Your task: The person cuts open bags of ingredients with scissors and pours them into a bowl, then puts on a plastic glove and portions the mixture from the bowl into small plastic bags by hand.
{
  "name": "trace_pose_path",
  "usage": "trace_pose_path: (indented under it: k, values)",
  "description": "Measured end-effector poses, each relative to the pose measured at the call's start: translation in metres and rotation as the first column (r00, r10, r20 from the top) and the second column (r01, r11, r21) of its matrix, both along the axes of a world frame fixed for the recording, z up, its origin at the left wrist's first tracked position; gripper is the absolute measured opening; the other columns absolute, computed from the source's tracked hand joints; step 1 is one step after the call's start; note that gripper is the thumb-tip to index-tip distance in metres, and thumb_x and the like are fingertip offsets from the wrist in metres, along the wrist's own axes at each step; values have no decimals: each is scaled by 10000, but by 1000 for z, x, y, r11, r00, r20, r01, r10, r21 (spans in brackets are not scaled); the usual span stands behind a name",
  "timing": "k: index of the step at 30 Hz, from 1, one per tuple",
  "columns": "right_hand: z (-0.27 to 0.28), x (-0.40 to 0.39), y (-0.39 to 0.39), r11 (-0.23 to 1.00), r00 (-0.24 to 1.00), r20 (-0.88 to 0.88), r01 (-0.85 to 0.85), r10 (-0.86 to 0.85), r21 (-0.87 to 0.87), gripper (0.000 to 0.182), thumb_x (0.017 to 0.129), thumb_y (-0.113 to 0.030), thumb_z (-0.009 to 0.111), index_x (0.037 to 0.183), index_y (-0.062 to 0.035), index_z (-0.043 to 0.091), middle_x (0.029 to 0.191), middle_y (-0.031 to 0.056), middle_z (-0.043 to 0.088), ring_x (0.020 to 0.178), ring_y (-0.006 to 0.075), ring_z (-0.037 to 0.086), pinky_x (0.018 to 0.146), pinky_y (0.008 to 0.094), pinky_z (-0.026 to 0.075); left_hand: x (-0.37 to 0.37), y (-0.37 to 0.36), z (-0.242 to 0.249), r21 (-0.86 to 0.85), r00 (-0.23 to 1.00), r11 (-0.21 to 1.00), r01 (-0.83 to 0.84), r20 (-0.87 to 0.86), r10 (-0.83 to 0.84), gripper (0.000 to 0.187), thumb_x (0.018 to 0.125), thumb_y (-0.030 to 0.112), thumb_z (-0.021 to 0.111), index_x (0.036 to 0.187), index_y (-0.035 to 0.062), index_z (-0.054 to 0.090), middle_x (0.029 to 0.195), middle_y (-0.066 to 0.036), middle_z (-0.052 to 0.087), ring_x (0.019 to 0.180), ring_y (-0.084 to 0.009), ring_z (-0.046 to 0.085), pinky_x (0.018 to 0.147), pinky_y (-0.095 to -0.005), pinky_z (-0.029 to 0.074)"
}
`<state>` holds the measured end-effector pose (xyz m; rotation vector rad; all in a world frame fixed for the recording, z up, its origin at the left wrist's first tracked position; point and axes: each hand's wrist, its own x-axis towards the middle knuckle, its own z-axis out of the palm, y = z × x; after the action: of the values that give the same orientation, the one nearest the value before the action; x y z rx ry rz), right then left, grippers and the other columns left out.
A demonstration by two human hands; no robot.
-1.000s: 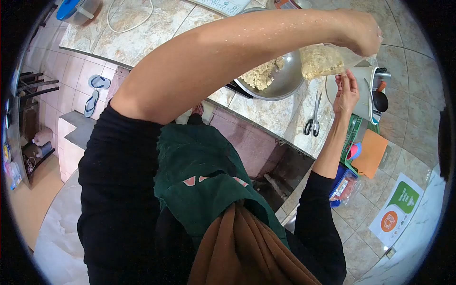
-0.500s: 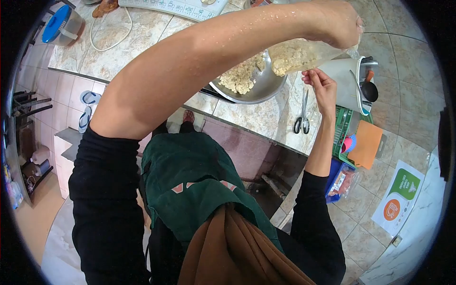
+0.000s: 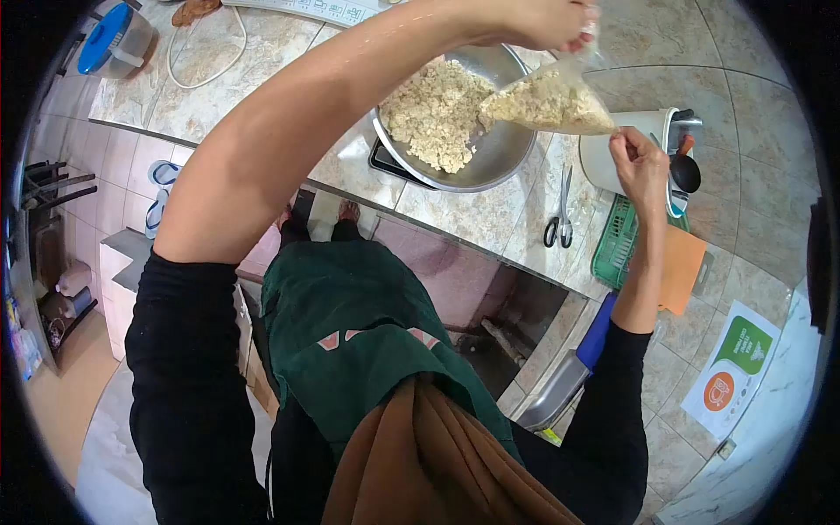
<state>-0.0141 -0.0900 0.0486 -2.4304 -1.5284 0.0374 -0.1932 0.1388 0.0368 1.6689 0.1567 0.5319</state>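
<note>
Tiled counter is holding a bowl (image 3: pixel 490 157); left hand (image 3: pixel 547 22) and right hand (image 3: pixel 639 162) are now gripping the bag (image 3: pixel 547 101) higher, tilted, emptying.

I see a clear, glossy plastic bag (image 3: pixel 547 101) of crumbly, matt beige mixture over a shiny metal bowl (image 3: pixel 490 157). The countertop (image 3: pixel 262 44) is polished marbled tile. Metal scissors (image 3: pixel 560 214) have black plastic handles; the apron (image 3: pixel 350 324) is matt green cloth.
</note>
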Motion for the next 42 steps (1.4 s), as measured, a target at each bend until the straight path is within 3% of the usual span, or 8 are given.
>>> trace_pose_path:
  k: [8, 11, 14, 23, 29, 38, 41, 42]
  values:
    - [23, -17, 32, 988, 955, 258, -132, 147, -78, 126, 798, -126, 603, 787, -1, 606, 649, 139, 564, 556, 240, 562, 566, 329, 453, -4, 10, -67, 155, 993, 984, -89, -57, 99, 155, 851, 131, 545, 827, -20, 571, 769, -210, 611, 766, -335, 611, 685, -395, 466]
    - [21, -20, 38, 985, 957, 241, -137, 159, -105, 115, 793, -116, 606, 786, -1, 607, 658, 145, 567, 561, 254, 565, 570, 336, 456, 1, 8, -76, 425, 980, 885, -189, 29, 196, 157, 846, 127, 547, 815, -23, 580, 810, -222, 619, 797, -349, 615, 700, -405, 468]
    - [14, -20, 38, 985, 961, 222, -147, 164, -89, 104, 790, -104, 609, 792, -1, 611, 659, 146, 570, 560, 241, 567, 573, 331, 457, 1, 8, -65, 36, 993, 997, -74, -94, 77, 156, 823, 131, 572, 816, -24, 589, 858, -226, 626, 842, -357, 618, 737, -405, 482]
    - [17, -26, 36, 995, 978, 191, -67, 79, -69, 114, 799, -106, 609, 828, 1, 635, 666, 141, 589, 572, 181, 574, 581, 301, 465, 22, 23, -89, 669, 996, 738, -84, 30, 86, 127, 767, 148, 630, 820, 33, 615, 913, -179, 620, 867, -355, 608, 753, -414, 488]
    - [22, -27, 42, 992, 971, 203, -122, 127, -36, 112, 795, -102, 610, 826, 3, 636, 660, 133, 587, 564, 177, 562, 573, 292, 460, 38, 27, -123, 728, 955, 617, -298, 235, 183, 165, 802, 183, 594, 789, 19, 606, 881, -187, 620, 847, -373, 601, 744, -439, 487]
    - [19, -31, 50, 985, 965, 211, -167, 157, 30, 103, 782, -83, 623, 834, 3, 642, 674, 120, 604, 577, 138, 569, 579, 270, 462, 24, 29, -118, 660, 979, 725, -196, 89, 184, 209, 833, 213, 567, 798, 14, 619, 812, -213, 632, 809, -404, 609, 721, -445, 496]
    - [24, -30, 54, 984, 960, 222, -179, 172, 12, 102, 783, -84, 624, 833, 2, 645, 673, 116, 608, 578, 131, 570, 580, 266, 465, 3, 16, -98, -65, 991, 991, -117, -80, 112, 199, 849, 190, 547, 801, 7, 611, 800, -211, 632, 784, -377, 615, 706, -425, 490]
    - [25, -31, 56, 984, 961, 210, -179, 178, -16, 101, 785, -86, 625, 832, 1, 646, 671, 114, 609, 580, 131, 572, 581, 266, 466, 1, 18, -96, -18, 988, 990, -137, -79, 135, 203, 857, 184, 534, 806, 2, 607, 794, -209, 631, 775, -363, 615, 700, -419, 485]
